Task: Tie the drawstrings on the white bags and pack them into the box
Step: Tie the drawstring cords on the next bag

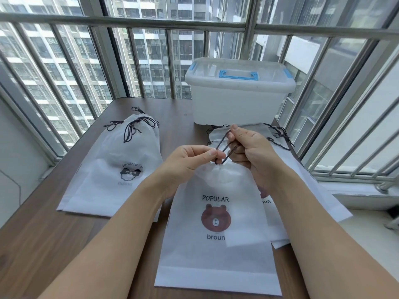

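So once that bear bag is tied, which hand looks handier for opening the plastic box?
Probably the right hand. It is nearer the lidded box, which stands at the far right of the table. The left hand lies further off. Both now pinch the bear bag's drawstring.

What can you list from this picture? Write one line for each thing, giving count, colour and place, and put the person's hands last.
bear bag: one, white with a brown bear print, front centre of the table, neck gathered.
cord: one, dark, at the bear bag's neck, held between both hands.
left pile: several white bags, exact count unclear, dark cords at their tops, left on the table.
right pile: several white bags, count unclear, right side, partly under the bear bag.
box: one, translucent white, lid on with blue handle and clips, far side of the table.
table: one, brown wood, by the window.
window bars: many, grey metal, behind and right.
left hand: pinches the cord.
right hand: pinches the cord.
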Action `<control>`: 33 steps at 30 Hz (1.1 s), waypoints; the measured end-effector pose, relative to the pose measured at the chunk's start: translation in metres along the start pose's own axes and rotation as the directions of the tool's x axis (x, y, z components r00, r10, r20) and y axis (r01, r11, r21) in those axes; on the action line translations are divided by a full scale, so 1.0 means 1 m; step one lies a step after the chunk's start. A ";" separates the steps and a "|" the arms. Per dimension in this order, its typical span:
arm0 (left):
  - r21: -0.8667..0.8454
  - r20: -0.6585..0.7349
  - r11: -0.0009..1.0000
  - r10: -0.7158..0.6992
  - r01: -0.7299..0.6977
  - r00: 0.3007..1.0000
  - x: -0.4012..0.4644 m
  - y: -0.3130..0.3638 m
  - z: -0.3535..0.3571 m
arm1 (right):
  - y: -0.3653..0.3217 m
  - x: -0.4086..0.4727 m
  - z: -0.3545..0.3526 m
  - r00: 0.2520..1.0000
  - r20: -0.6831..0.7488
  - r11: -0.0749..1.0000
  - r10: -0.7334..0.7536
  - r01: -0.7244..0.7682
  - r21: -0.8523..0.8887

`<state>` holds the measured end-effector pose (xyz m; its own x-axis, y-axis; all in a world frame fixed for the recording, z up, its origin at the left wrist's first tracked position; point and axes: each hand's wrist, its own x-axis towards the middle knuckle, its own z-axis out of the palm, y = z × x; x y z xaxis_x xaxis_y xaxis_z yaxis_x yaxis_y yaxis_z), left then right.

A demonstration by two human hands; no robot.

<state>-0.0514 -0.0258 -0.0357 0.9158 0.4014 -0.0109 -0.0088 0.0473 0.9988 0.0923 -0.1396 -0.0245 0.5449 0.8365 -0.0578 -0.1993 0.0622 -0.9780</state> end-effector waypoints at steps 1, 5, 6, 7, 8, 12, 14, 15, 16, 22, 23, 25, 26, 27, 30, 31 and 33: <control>-0.005 -0.007 1.000 0.005 -0.005 1.000 0.000 0.000 0.000 | 0.000 0.000 0.000 1.000 -0.003 0.999 0.014 -0.014 0.034; -0.021 -0.034 1.000 0.006 -0.007 0.999 0.000 0.001 0.000 | 0.005 0.003 -0.002 0.996 0.006 0.984 0.087 -0.087 0.153; -0.023 -0.046 1.000 0.001 -0.002 0.999 0.000 0.001 0.001 | 0.007 0.004 -0.003 0.994 0.011 0.978 0.104 -0.105 0.182; -0.022 -0.059 1.000 -0.007 0.006 0.998 0.000 0.002 0.001 | 0.009 0.006 -0.003 0.993 0.019 0.969 0.116 -0.117 0.219; -0.021 -0.071 1.000 -0.016 0.014 0.997 0.000 0.002 0.001 | 0.011 0.007 -0.003 0.992 0.028 0.960 0.122 -0.126 0.252; -0.025 -0.078 1.000 -0.021 0.019 0.997 0.001 0.001 -0.001 | 0.013 0.011 -0.004 0.994 0.018 0.959 0.103 -0.104 0.264; -0.044 -0.062 0.999 -0.018 0.016 0.998 0.001 0.000 -0.001 | 0.013 0.012 -0.005 0.995 0.012 0.960 0.101 -0.101 0.263; -0.054 -0.060 0.998 -0.021 0.018 0.998 0.001 0.000 -0.002 | 0.014 0.012 -0.005 0.994 0.015 0.956 0.109 -0.109 0.274; -0.063 -0.062 0.998 -0.026 0.022 0.998 0.001 0.000 -0.001 | 0.014 0.013 -0.005 0.993 0.021 0.950 0.119 -0.120 0.289; -0.108 -0.133 0.993 -0.066 0.052 0.989 0.001 0.001 0.001 | 0.018 0.015 -0.006 0.994 0.018 0.957 0.108 -0.109 0.268; -0.131 -0.144 0.990 -0.072 0.054 0.987 0.002 0.001 0.002 | 0.017 0.014 -0.007 0.995 0.015 0.962 0.100 -0.101 0.253; -0.142 -0.155 0.989 -0.070 0.048 0.985 0.003 0.000 0.002 | 0.015 0.012 -0.006 0.997 0.009 0.972 0.083 -0.083 0.218; -0.138 -0.155 0.990 -0.064 0.042 0.986 0.003 0.000 0.002 | 0.013 0.010 -0.006 0.997 0.003 0.980 0.071 -0.070 0.187; -0.140 -0.149 0.989 -0.059 0.038 0.987 0.003 0.000 0.002 | 0.011 0.009 -0.006 0.998 -0.008 0.988 0.056 -0.055 0.141; -0.138 -0.086 0.990 -0.044 0.032 0.995 0.002 0.000 0.002 | 0.007 0.007 -0.004 0.999 -0.028 1.000 0.018 -0.017 0.009; -0.126 -0.059 0.991 -0.040 0.032 0.997 0.002 0.000 0.002 | 0.007 0.007 -0.003 1.000 -0.025 1.000 0.015 -0.015 -0.010; -0.106 -0.014 0.994 -0.036 0.034 0.999 0.001 -0.001 0.002 | 0.007 0.008 -0.001 1.000 -0.014 1.000 0.013 -0.013 -0.022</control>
<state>-0.0498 -0.0270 -0.0364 0.9098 0.4122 -0.0476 -0.0197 0.1575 0.9873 0.0962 -0.1336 -0.0318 0.5541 0.8293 -0.0731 -0.1882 0.0392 -0.9813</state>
